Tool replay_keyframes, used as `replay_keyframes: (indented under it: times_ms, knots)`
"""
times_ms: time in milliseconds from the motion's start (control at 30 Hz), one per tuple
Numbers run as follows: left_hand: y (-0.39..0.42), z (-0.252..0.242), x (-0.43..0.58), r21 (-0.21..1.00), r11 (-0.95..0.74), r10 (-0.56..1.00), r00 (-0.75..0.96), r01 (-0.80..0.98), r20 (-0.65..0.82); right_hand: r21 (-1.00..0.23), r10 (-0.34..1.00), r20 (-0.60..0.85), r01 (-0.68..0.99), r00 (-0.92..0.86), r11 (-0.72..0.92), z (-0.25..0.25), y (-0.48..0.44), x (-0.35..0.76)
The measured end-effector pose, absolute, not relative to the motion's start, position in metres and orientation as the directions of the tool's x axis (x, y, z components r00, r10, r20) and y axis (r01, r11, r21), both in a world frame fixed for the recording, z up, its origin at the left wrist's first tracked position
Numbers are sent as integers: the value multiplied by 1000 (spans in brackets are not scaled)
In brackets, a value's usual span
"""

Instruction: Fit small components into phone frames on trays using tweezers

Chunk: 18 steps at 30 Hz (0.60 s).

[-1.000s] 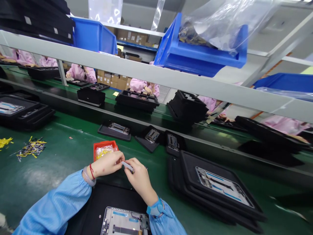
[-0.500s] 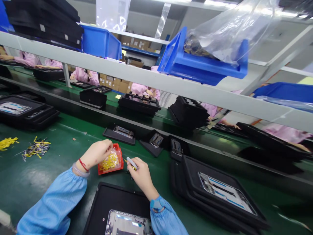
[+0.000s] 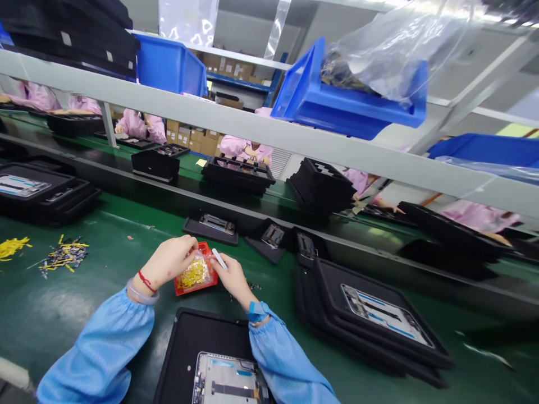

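Observation:
My left hand [image 3: 172, 259] is over the left rim of a small red bin [image 3: 197, 290], fingers curled together; what they hold, if anything, is hidden. In the bin lies a clear plastic bag with many small yellow strips [image 3: 194, 273]. At the bin's right edge my right hand [image 3: 234, 279] is closed on a pale flat stick-shaped tool [image 3: 219, 258], which points up and left. Small dark pieces [image 3: 254, 286] lie on the table behind that hand. Closest to me is a black tray [image 3: 185, 342] carrying a silver phone frame [image 3: 229, 379], partly covered by my right sleeve.
Stacked black trays [image 3: 374, 336] with a device frame stand at right, more trays [image 3: 46, 193] at left. Piles of yellow strips [image 3: 12, 247] and mixed strips [image 3: 65, 257] lie left. A shelf rail [image 3: 236, 120] with blue bins [image 3: 349, 109] crosses above. Co-workers in pink sleeves sit beyond.
My right hand has moved up and left with the tool, up to the red bin's edge. Dark pieces under it before now show to its right. My left hand stays at the bin.

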<state>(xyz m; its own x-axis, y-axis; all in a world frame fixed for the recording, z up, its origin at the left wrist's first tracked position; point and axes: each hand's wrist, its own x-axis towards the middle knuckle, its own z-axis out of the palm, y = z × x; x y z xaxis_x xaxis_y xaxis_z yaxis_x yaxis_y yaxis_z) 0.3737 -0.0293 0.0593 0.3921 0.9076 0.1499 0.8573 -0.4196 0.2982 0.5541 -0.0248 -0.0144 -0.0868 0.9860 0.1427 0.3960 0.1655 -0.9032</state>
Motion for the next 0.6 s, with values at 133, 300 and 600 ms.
replay_keyframes:
  times_ms: [133,300,600]
  knots:
    - [-37,60,385,309,-473,880,458,825,126,-958,996,73,276,-42,82,-15,-38,576]
    - [-65,49,422,403,-668,688,726,626,13,-990,998,-51,131,32,-55,-13,-85,616]
    - [-154,-11,456,744,-652,219,976,144,3,-944,994,-44,-330,96,-10,-42,-164,668]
